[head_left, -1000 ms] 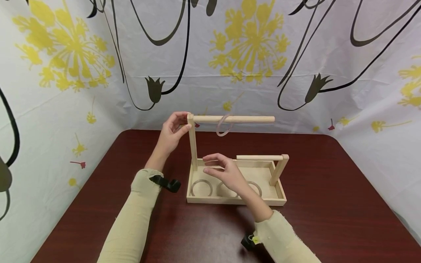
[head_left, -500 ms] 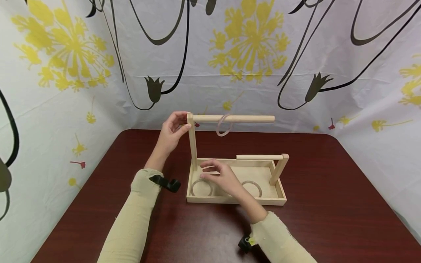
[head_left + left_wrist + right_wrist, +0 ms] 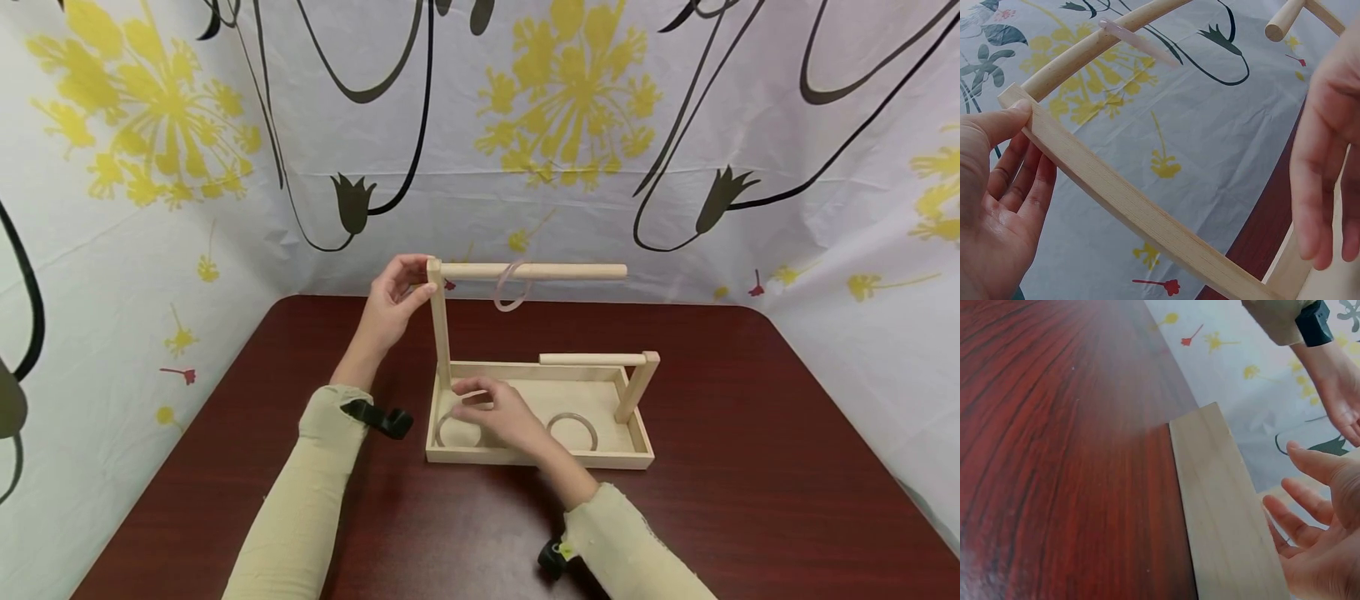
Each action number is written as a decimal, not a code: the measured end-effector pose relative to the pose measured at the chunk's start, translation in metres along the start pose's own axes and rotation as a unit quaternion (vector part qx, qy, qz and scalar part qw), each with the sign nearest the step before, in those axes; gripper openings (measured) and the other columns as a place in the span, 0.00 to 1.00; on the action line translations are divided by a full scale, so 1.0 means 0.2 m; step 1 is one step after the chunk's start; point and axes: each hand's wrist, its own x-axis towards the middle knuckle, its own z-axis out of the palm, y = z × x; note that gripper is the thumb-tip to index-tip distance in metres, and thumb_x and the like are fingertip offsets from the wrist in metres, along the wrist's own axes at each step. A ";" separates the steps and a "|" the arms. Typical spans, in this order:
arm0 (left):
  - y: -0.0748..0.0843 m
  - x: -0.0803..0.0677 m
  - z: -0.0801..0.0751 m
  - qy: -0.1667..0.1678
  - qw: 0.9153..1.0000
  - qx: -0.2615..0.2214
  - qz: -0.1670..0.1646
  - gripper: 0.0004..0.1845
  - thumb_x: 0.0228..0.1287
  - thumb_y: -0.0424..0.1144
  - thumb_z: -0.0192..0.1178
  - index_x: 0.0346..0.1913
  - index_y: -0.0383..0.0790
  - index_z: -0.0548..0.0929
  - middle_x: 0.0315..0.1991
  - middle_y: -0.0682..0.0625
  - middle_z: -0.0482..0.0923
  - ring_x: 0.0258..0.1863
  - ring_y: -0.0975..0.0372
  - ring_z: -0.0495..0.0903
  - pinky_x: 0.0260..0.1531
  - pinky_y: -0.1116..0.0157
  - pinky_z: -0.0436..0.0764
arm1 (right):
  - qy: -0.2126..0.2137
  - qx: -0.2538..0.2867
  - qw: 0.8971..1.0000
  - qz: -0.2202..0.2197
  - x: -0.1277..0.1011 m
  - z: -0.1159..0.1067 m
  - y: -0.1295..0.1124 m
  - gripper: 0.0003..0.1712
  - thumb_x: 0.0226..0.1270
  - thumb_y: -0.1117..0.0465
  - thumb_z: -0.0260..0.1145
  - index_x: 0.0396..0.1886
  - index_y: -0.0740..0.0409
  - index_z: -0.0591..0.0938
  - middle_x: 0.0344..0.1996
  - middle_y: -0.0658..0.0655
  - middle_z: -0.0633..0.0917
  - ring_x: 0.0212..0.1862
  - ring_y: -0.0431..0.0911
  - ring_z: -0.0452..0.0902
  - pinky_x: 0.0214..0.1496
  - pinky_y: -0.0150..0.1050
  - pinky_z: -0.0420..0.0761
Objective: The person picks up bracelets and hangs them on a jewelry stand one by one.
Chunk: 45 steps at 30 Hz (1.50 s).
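My left hand (image 3: 393,300) grips the top of the tall wooden post (image 3: 1129,194), its thumb in front and fingers behind. From this post a wooden rod (image 3: 573,272) juts right, with a translucent pinkish ring (image 3: 508,309) hanging on it. Over the shallow wooden tray (image 3: 540,457), my right hand (image 3: 506,412) hovers with loosely bent fingers and nothing visible between them. Its fingertips are near the left ring (image 3: 438,433), partly covering it; contact cannot be made out. Another ring (image 3: 596,433) lies in the tray to the right of that hand.
At the tray's right end stands a short post (image 3: 636,387) whose lower rod (image 3: 588,359) points left. Tray and stand rest on a dark red wooden table (image 3: 750,467). A patterned white cloth (image 3: 450,117) hangs behind and at both sides.
My right hand has moved left and down toward the left ring, with its forearm following. It now hides a middle ring seen earlier in the tray. The left hand stays on the post.
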 end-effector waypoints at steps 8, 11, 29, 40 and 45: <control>-0.01 0.01 0.00 0.001 1.000 -0.002 0.002 0.19 0.66 0.21 0.57 0.59 0.22 0.70 0.48 0.63 0.78 0.49 0.69 0.78 0.51 0.73 0.78 | 0.003 -0.040 0.999 0.017 0.01 0.02 0.02 0.20 0.65 0.61 0.70 0.55 0.61 0.81 0.55 0.62 0.84 0.58 0.57 0.82 0.59 0.48 0.82; -0.01 0.01 0.00 0.001 1.000 -0.004 0.004 0.19 0.66 0.20 0.57 0.59 0.21 0.70 0.47 0.64 0.78 0.49 0.69 0.78 0.51 0.73 0.78 | 0.009 -0.059 0.998 0.016 0.02 0.03 0.02 0.21 0.64 0.61 0.72 0.55 0.61 0.81 0.54 0.62 0.84 0.57 0.58 0.82 0.59 0.49 0.81; -0.01 0.00 0.00 -0.004 1.000 0.001 0.015 0.18 0.66 0.20 0.56 0.58 0.21 0.70 0.47 0.65 0.79 0.49 0.69 0.78 0.52 0.72 0.78 | -0.034 -0.363 0.931 0.007 0.05 0.11 -0.01 0.30 0.50 0.46 0.80 0.52 0.52 0.86 0.55 0.58 0.81 0.54 0.58 0.76 0.55 0.49 0.79; -0.01 0.00 0.00 -0.003 1.000 0.007 0.012 0.18 0.67 0.20 0.56 0.59 0.22 0.71 0.48 0.65 0.78 0.49 0.70 0.77 0.53 0.71 0.77 | 0.001 -0.406 0.913 0.025 0.07 0.14 -0.01 0.35 0.44 0.41 0.82 0.52 0.50 0.84 0.53 0.59 0.77 0.53 0.57 0.73 0.51 0.49 0.81; -0.01 0.00 0.00 -0.007 1.000 0.009 0.014 0.18 0.67 0.20 0.55 0.59 0.21 0.70 0.48 0.66 0.78 0.49 0.70 0.77 0.53 0.71 0.77 | -0.010 -0.413 0.910 0.022 0.07 0.12 -0.01 0.32 0.45 0.44 0.82 0.51 0.50 0.85 0.53 0.59 0.77 0.55 0.58 0.73 0.51 0.50 0.82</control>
